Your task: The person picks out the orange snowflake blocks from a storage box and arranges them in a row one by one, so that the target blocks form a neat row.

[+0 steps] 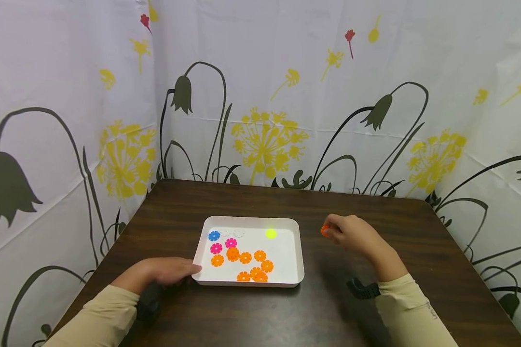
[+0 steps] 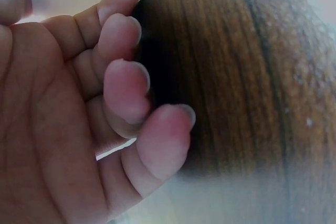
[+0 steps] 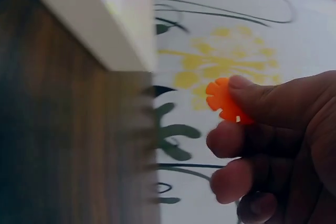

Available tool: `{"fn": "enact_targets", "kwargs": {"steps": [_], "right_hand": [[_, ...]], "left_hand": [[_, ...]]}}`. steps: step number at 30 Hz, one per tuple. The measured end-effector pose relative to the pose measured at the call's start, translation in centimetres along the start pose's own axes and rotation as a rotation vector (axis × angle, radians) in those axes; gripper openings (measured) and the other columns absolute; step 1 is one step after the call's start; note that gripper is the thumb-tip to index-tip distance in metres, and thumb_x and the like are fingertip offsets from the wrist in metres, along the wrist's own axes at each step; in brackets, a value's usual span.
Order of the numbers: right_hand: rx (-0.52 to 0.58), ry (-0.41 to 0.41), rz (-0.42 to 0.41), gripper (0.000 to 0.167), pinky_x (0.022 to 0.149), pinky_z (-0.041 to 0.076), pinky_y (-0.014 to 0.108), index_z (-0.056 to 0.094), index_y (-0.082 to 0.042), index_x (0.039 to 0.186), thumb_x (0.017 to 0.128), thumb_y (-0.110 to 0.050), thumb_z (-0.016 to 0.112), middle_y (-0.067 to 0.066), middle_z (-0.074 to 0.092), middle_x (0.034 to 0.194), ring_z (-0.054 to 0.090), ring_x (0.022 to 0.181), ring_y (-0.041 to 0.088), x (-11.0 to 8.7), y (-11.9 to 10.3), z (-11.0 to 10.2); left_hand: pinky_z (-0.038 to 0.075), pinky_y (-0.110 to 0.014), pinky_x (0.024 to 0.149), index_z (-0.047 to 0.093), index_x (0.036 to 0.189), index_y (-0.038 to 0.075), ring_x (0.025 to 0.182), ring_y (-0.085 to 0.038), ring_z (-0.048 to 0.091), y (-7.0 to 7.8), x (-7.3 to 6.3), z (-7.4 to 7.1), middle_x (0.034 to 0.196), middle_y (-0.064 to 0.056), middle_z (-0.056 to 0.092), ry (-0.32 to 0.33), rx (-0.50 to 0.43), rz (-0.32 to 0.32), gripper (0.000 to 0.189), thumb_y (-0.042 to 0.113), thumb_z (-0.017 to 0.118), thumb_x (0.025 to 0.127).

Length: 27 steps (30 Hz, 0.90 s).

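A white tray (image 1: 282,255) lies on the table with small notched plastic discs in it. My left hand (image 1: 170,271) grips its left edge near the front corner, the thumb over the rim. In the left wrist view, the fingers of the left hand (image 2: 79,93) are bent beside the tabletop. To the right of the tray, raised above the table, my right hand (image 1: 349,233) pinches an orange notched disc (image 1: 325,231). The right wrist view shows this orange disc (image 3: 223,98) between thumb and index finger, the other fingers curled below.
In the tray are several orange discs (image 1: 259,255), two pink discs (image 1: 216,248), a blue disc (image 1: 214,235), a yellow disc (image 1: 271,233) and clear ones (image 1: 232,233). The dark wooden table (image 1: 330,299) meets a flower-printed curtain (image 1: 252,58) behind.
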State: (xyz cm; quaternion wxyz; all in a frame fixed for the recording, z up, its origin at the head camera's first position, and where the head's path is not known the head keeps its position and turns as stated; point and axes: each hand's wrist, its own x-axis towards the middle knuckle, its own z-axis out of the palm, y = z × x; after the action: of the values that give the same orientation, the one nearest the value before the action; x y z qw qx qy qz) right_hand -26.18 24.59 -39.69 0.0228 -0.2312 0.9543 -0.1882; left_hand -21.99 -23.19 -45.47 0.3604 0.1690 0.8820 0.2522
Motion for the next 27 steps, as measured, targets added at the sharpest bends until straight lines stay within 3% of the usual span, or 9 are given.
{"fn": "enact_targets", "kwargs": {"steps": [6,10,16,21,27], "right_hand": [[-0.144,-0.152,-0.033,0.017,0.062,0.046,0.028,0.063,-0.025,0.088,0.094,-0.012,0.054,-0.013,0.063,0.079,0.053,0.065,0.005,1.5,0.6,1.8],[-0.186,-0.25,-0.042,0.016,0.06,0.042,0.028,0.059,-0.023,0.08,0.091,-0.011,0.057,-0.012,0.057,0.073,0.05,0.064,0.008,2.4,0.7,3.0],[-0.258,-0.33,-0.009,0.017,0.059,0.041,0.029,0.058,-0.022,0.076,0.088,-0.01,0.063,-0.011,0.055,0.069,0.049,0.061,0.011,3.0,0.5,4.1],[-0.319,-0.347,0.009,0.017,0.059,0.043,0.031,0.057,-0.02,0.078,0.089,-0.008,0.063,-0.009,0.056,0.07,0.051,0.063,0.012,3.5,0.2,4.5],[-0.384,-0.305,-0.016,0.014,0.059,0.045,0.037,0.049,-0.016,0.09,0.091,-0.008,0.06,-0.003,0.052,0.068,0.05,0.061,0.017,4.1,0.3,4.9]], "left_hand": [[0.046,-0.035,0.07,0.06,0.099,0.009,0.076,-0.021,0.052,0.6,-0.4,0.1,0.083,-0.006,0.056,0.039,-0.041,-0.05,0.04,0.046,0.045,0.101],[0.046,-0.034,0.072,0.06,0.102,0.01,0.078,-0.02,0.052,0.8,-0.5,0.2,0.085,-0.006,0.056,0.049,-0.016,-0.051,0.036,0.043,0.044,0.102],[0.047,-0.035,0.074,0.061,0.108,0.01,0.08,-0.02,0.052,1.0,-0.5,0.2,0.087,-0.006,0.056,0.041,-0.031,-0.066,0.037,0.043,0.044,0.102],[0.045,-0.035,0.073,0.06,0.113,0.01,0.08,-0.02,0.051,1.1,-0.6,0.2,0.087,-0.006,0.055,0.043,-0.05,-0.075,0.039,0.044,0.043,0.102],[0.044,-0.034,0.071,0.06,0.108,0.011,0.078,-0.02,0.051,1.0,-0.5,0.3,0.084,-0.006,0.054,0.037,-0.052,-0.073,0.037,0.043,0.043,0.102]]}}
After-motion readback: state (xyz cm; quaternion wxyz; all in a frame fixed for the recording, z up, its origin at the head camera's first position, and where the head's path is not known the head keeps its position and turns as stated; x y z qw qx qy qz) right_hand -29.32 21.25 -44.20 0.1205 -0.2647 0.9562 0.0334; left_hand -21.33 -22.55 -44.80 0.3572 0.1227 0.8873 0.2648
